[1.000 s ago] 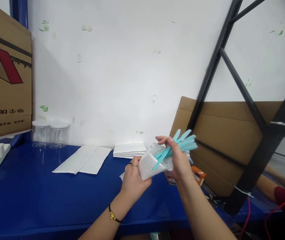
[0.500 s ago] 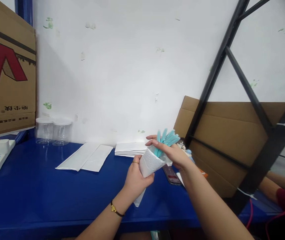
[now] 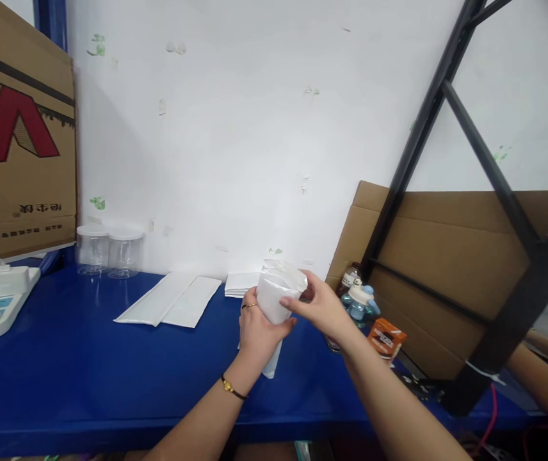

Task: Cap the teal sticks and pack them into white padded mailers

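One blue table (image 3: 159,378), two clear jars (image 3: 92,253) (image 3: 125,253), two hands (image 3: 258,331) (image 3: 324,308), fingers of both clamped on one white pouch (image 3: 271,293)

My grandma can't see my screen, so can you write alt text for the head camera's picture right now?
A left hand grips a white mailer at a blue table while the right hand holds its upper side. Flat white mailers lie behind; two clear lidded jars stand at left, an orange box at right.

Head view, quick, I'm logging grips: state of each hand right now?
Left hand: closed around the pouch.
Right hand: partly closed, holding the pouch near its top.
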Demonstrator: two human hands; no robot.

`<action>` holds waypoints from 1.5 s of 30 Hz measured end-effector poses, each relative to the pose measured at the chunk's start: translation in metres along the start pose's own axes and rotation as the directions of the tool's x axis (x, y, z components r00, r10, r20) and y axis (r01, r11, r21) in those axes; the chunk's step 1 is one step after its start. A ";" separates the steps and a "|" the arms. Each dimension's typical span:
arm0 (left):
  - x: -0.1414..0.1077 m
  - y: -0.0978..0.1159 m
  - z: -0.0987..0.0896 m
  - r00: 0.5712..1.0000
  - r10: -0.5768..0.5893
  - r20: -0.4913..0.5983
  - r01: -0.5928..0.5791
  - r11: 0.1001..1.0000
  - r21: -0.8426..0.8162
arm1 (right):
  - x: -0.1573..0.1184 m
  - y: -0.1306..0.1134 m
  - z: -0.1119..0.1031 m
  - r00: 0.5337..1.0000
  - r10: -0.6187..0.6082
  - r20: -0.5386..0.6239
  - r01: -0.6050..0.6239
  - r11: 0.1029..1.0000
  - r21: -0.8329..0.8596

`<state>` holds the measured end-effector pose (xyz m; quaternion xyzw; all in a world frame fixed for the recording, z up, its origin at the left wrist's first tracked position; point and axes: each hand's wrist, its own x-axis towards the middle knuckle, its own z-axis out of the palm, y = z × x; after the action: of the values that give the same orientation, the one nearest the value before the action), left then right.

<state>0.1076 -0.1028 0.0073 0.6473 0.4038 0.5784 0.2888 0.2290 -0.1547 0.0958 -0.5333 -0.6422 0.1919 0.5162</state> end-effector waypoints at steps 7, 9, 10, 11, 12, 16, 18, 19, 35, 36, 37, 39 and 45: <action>0.031 0.008 -0.030 0.945 0.122 0.304 0.012 0.914 -0.405 | 0.011 0.019 0.006 0.993 -0.116 0.004 0.112 0.967 0.227; 0.047 0.014 -0.040 0.934 0.143 0.329 0.016 0.899 -0.437 | 0.014 0.026 0.003 0.996 -0.089 0.014 0.083 0.965 0.249; 0.053 0.016 -0.045 0.930 0.148 0.337 0.005 0.911 -0.411 | 0.015 0.030 0.002 0.997 -0.072 0.022 0.064 0.967 0.245; 0.059 0.017 -0.048 0.924 0.154 0.351 -0.013 0.927 -0.374 | 0.015 0.034 0.001 0.998 -0.054 0.036 0.044 0.970 0.237; 0.063 0.016 -0.052 0.913 0.166 0.374 -0.034 0.942 -0.335 | 0.015 0.037 0.001 0.998 -0.038 0.050 0.026 0.973 0.227; 0.071 0.008 -0.060 0.850 0.179 0.495 -0.038 0.959 -0.282 | 0.011 0.042 -0.001 0.991 -0.005 0.134 -0.021 0.981 0.193; 0.071 0.005 -0.061 0.828 0.161 0.537 0.004 0.956 -0.293 | 0.011 0.040 -0.001 0.985 0.000 0.171 -0.031 0.983 0.180; 0.071 0.005 -0.061 0.831 0.156 0.534 0.005 0.958 -0.288 | 0.012 0.038 -0.001 0.984 0.000 0.176 -0.030 0.985 0.168; 0.064 0.010 -0.068 0.728 0.132 0.672 0.100 0.950 -0.295 | 0.013 0.021 -0.021 0.854 0.081 0.514 -0.076 0.997 -0.032; 0.061 0.007 -0.071 0.707 0.133 0.695 0.119 0.946 -0.302 | 0.012 0.024 -0.026 0.885 0.058 0.463 -0.059 0.998 -0.012; 0.058 0.003 -0.074 0.673 0.136 0.727 0.126 0.947 -0.294 | 0.010 0.028 -0.032 0.920 0.032 0.392 -0.039 0.999 0.012; 0.052 -0.008 -0.079 0.592 0.128 0.795 0.082 0.973 -0.218 | 0.007 0.037 -0.044 0.976 -0.025 0.217 0.010 0.998 0.068; 0.043 -0.058 -0.086 0.682 0.188 0.706 -0.448 0.871 0.202 | -0.015 0.085 -0.056 0.948 -0.254 0.190 0.294 0.930 -0.220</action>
<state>0.0121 -0.0445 -0.0054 0.9125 0.2508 0.2662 0.1834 0.3176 -0.1545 0.0431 -0.4810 -0.7681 0.0786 0.4154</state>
